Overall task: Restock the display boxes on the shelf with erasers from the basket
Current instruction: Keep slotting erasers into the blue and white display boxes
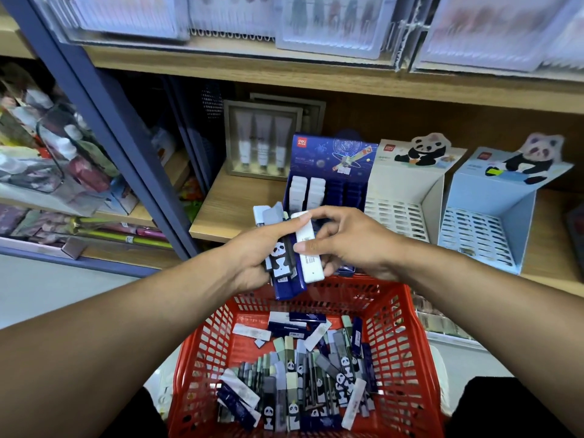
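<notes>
My left hand (252, 257) is clamped round a mixed fan of erasers (282, 248), panda sleeves and dark blue ones, held over the far rim of the red basket (407, 336). My right hand (350, 245) pinches one white eraser (308, 248) by thumb and forefinger, right against the fan, other fingers loosely curled behind it. Rest of the stock is a loose pile (303, 384) on the basket floor, near side. Targets on the shelf (227, 210) just beyond: navy display box (331, 165) with white erasers in its left columns and dark ones to the right; white panda box (407, 191) and blue panda box (493, 216) further right, both showing bare slotted trays. Looks like I'm sorting, about to slot the white one into navy's left columns. Risks: the fan is overfull and splayed, so pulling one piece out could drag a neighbour loose; it'd drop in the basket or onto the floor past the rim. Mixed types in one fist also invite misfiling. Navy box stands propped at the shelf edge; pushing hard into a column could shove it back.
</notes>
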### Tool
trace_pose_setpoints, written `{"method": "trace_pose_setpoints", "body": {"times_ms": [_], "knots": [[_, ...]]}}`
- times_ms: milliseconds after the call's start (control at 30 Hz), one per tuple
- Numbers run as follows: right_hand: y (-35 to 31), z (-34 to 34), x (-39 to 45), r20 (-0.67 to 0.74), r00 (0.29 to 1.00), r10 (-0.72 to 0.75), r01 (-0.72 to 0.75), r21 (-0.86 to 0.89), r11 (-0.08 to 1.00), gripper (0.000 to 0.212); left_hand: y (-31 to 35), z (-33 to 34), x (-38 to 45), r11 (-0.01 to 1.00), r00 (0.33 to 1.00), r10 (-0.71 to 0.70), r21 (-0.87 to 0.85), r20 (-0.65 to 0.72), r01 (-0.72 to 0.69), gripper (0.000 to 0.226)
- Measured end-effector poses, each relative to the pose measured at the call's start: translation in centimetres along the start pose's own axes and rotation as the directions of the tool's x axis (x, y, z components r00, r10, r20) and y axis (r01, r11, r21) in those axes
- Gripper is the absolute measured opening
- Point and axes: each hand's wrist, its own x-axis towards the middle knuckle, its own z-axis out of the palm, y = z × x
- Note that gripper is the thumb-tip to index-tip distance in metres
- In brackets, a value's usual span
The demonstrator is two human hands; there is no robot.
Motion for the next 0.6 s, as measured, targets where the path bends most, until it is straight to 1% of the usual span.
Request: {"method": "trace_pose_setpoints", "body": {"times_ms": [100,167,300,400,433,500,600], "knots": [[0.2,-0.6,-0.2,-0.027,0.999,0.038,-0.037,0.030,0.999,0.036,-0.2,0.3,0.1,1.000,1.000,-0.022,0.021,-0.005,0.022,0.051],[0.3,-0.9,-0.2,-0.046,0.997,0.063,-0.061,0.045,0.997,0.037,-0.3,0.4,0.2,0.999,0.999,-0.041,0.028,-0.029,0.041,0.051],[0.3,-1.7,0.3,-0.152,0.983,0.102,-0.087,0.107,0.991,0.034,-0.6,0.3,0.4,0.996,0.990,-0.063,0.047,-0.123,0.069,0.041],[0.4,-2.2,0.7,-0.214,0.972,0.100,-0.089,0.061,0.994,0.021,-0.8,-0.3,0.7,0.993,0.978,-0.074,0.077,-0.195,0.090,0.041],[0.4,-2.3,0.9,-0.227,0.968,0.102,-0.092,0.057,0.994,0.021,-0.8,-0.4,0.7,0.992,0.976,-0.078,0.080,-0.205,0.096,0.043],[0.6,-2.3,1.2,-0.259,0.961,0.092,-0.080,0.056,0.995,0.029,-0.8,-0.6,0.7,0.991,0.974,-0.085,0.082,-0.211,0.104,0.045],[0.8,-2.4,1.7,-0.298,0.953,0.045,-0.020,0.086,0.996,0.025,-0.7,-0.7,0.6,0.991,0.971,-0.087,0.080,-0.222,0.108,0.042]]}}
